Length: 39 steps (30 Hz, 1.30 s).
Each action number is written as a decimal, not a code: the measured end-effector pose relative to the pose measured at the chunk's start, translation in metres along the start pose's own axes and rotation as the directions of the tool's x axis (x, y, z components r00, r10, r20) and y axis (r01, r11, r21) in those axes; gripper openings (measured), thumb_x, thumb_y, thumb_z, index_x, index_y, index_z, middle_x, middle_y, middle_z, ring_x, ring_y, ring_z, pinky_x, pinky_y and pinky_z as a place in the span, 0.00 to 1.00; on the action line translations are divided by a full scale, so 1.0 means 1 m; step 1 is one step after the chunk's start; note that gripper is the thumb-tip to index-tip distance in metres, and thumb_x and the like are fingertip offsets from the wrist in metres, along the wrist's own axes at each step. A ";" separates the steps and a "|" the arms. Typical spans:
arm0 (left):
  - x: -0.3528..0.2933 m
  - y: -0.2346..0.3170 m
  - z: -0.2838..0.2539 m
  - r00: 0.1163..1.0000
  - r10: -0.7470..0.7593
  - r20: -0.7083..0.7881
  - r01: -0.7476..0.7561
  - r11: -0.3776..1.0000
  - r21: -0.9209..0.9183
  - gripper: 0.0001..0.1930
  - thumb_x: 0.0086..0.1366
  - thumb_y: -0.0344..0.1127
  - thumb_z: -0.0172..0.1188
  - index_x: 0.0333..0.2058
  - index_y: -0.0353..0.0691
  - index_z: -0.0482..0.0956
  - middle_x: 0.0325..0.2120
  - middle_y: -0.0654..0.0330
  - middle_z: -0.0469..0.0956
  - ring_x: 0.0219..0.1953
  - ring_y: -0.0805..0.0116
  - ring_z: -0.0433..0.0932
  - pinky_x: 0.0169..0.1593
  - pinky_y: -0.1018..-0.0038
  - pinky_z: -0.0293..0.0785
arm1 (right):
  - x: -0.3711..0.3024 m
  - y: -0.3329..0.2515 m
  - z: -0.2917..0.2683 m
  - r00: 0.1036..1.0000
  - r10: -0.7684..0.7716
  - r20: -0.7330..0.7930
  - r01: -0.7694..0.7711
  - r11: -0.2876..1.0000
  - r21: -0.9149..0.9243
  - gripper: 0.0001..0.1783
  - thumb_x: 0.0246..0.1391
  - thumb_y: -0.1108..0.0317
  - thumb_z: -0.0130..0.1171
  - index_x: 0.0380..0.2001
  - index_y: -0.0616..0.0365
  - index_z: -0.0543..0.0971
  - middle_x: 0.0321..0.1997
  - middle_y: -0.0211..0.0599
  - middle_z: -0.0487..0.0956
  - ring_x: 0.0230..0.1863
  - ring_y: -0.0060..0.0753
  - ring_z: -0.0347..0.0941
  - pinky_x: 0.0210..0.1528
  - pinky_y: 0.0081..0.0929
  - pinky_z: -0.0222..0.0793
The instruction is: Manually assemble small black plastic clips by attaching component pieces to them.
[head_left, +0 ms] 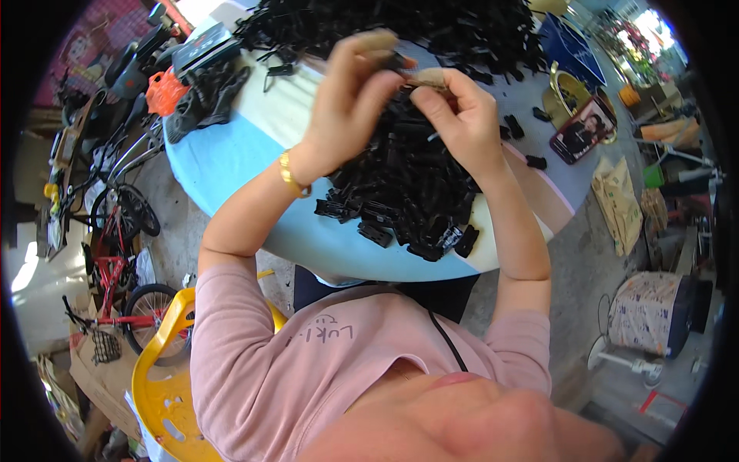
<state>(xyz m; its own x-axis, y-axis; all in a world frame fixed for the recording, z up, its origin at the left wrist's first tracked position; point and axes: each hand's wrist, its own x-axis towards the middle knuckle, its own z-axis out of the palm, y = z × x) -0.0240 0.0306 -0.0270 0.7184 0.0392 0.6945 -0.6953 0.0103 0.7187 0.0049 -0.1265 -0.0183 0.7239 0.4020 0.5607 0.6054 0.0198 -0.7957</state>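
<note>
Over the table (pixel 208 165), my left hand (pixel 350 108) is raised, with a small black piece (pixel 396 61) pinched at its fingertips. My right hand (pixel 462 119) comes up close against it, thumb and fingers pressed together. What the right fingers grip is too small to make out. Coverings wrap some fingertips. Below both hands lies a heap of small black clip-like plastic pieces (pixel 400 181), reaching to the near part of the table. A far larger heap of thin black pieces (pixel 385 31) covers the back. A gold bracelet (pixel 289 173) circles my left wrist.
Right of the heap, a phone (pixel 583 129) with a lit screen leans on a gold-coloured pot (pixel 566 92), near a blue box (pixel 570 50). Dark cloth (pixel 208 100) and an orange bag (pixel 164 92) lie at the left edge. A yellow chair (pixel 165 377) and red bicycle (pixel 115 277) stand left.
</note>
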 end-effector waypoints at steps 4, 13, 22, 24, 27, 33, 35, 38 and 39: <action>0.014 0.009 -0.011 0.932 -0.337 0.132 0.355 0.775 -0.523 0.16 0.68 0.34 0.36 0.51 0.32 0.60 0.47 0.44 0.68 0.49 0.54 0.71 0.52 0.66 0.70 | 0.000 -0.006 -0.011 0.984 -0.177 0.001 0.169 0.940 -0.297 0.10 0.43 0.73 0.64 0.31 0.62 0.76 0.21 0.22 0.71 0.19 0.09 0.59 0.20 0.08 0.53; 0.002 0.009 -0.004 0.825 -0.495 0.272 0.562 0.765 -0.314 0.18 0.65 0.28 0.44 0.54 0.33 0.61 0.41 0.57 0.71 0.40 0.70 0.74 0.47 0.73 0.73 | -0.002 -0.008 -0.008 0.995 -0.085 -0.048 0.086 0.996 0.026 0.09 0.44 0.75 0.64 0.30 0.62 0.75 0.27 0.27 0.77 0.29 0.14 0.72 0.32 0.11 0.68; -0.006 0.009 -0.003 0.864 -0.385 0.326 0.402 0.915 0.015 0.24 0.58 0.21 0.53 0.53 0.32 0.60 0.44 0.59 0.70 0.44 0.75 0.71 0.46 0.79 0.71 | -0.001 -0.003 -0.012 0.975 0.214 0.067 -0.216 0.976 0.027 0.07 0.51 0.71 0.58 0.33 0.62 0.74 0.24 0.26 0.73 0.22 0.10 0.65 0.24 0.08 0.62; -0.005 0.006 -0.008 0.868 -0.397 0.298 0.382 0.918 0.108 0.22 0.59 0.21 0.53 0.52 0.32 0.60 0.44 0.58 0.70 0.45 0.75 0.71 0.48 0.78 0.70 | 0.001 -0.004 -0.016 0.899 0.401 0.176 -0.438 0.845 0.308 0.08 0.56 0.69 0.52 0.34 0.62 0.75 0.21 0.25 0.71 0.16 0.07 0.56 0.17 0.06 0.50; -0.004 0.004 -0.008 0.877 -0.406 0.257 0.431 0.901 -0.050 0.22 0.59 0.22 0.52 0.52 0.32 0.61 0.44 0.57 0.70 0.44 0.75 0.71 0.48 0.78 0.70 | 0.000 -0.004 -0.011 0.914 0.370 0.167 -0.402 0.884 0.239 0.10 0.58 0.68 0.49 0.36 0.63 0.75 0.20 0.26 0.70 0.14 0.06 0.52 0.15 0.06 0.44; -0.006 0.003 -0.005 0.922 -0.310 0.231 0.314 0.949 0.022 0.21 0.59 0.22 0.52 0.52 0.32 0.62 0.44 0.57 0.71 0.45 0.74 0.71 0.50 0.77 0.69 | -0.001 -0.004 -0.011 0.928 0.338 0.158 -0.350 0.935 0.054 0.10 0.57 0.69 0.50 0.36 0.63 0.76 0.18 0.25 0.70 0.14 0.06 0.52 0.15 0.06 0.44; -0.005 0.006 -0.005 0.921 -0.323 0.216 0.316 0.946 0.067 0.20 0.59 0.21 0.52 0.51 0.32 0.63 0.43 0.56 0.71 0.46 0.74 0.71 0.50 0.76 0.70 | -0.002 -0.006 -0.010 0.929 0.333 0.160 -0.341 0.940 0.024 0.10 0.57 0.69 0.50 0.36 0.63 0.76 0.18 0.25 0.70 0.14 0.06 0.52 0.15 0.06 0.44; -0.006 0.007 -0.004 0.937 -0.287 0.198 0.305 0.950 -0.065 0.18 0.59 0.21 0.52 0.49 0.32 0.64 0.43 0.56 0.71 0.45 0.73 0.71 0.50 0.76 0.70 | -0.003 -0.007 -0.005 0.947 0.277 0.161 -0.294 0.952 0.090 0.10 0.57 0.69 0.50 0.37 0.63 0.76 0.18 0.24 0.70 0.14 0.06 0.53 0.15 0.07 0.44; -0.006 0.007 -0.005 0.937 -0.287 0.199 0.304 0.950 -0.064 0.18 0.59 0.21 0.52 0.49 0.32 0.64 0.43 0.56 0.71 0.45 0.73 0.71 0.50 0.76 0.70 | -0.003 -0.007 -0.004 0.943 0.288 0.165 -0.309 0.943 0.123 0.10 0.57 0.68 0.49 0.37 0.63 0.76 0.17 0.24 0.69 0.14 0.06 0.53 0.15 0.07 0.44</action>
<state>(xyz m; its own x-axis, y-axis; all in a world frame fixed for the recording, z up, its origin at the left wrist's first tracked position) -0.0329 0.0351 -0.0262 0.8768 -0.1655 0.4516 -0.4434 0.0856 0.8922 -0.0006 -0.1315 -0.0134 0.8022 0.5363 0.2623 0.3067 0.0067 -0.9518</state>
